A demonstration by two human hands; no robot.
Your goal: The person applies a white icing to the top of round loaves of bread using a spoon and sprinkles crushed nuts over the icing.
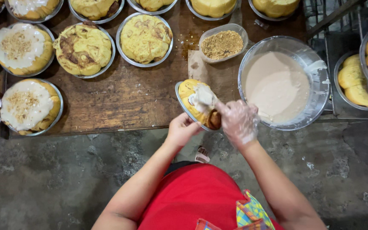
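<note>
My left hand (181, 129) grips the near rim of a small metal pan (183, 105) that holds a yellow swirl bun (194, 100), tilted toward me at the table's front edge. My right hand (238, 121), in a thin clear plastic glove, presses on the bun and spreads pale icing (202, 98) over its top. Just right of this hand stands a big clear bowl (318, 89) full of beige icing (277, 85).
A plastic tub of brown crumbs (223, 44) sits behind the pan. Several panned buns cover the wooden table (128, 96); two at left (22, 47) (28, 105) are iced and crumbed, others (145, 38) bare. More buns (354, 79) lie on a rack at right. Concrete floor below.
</note>
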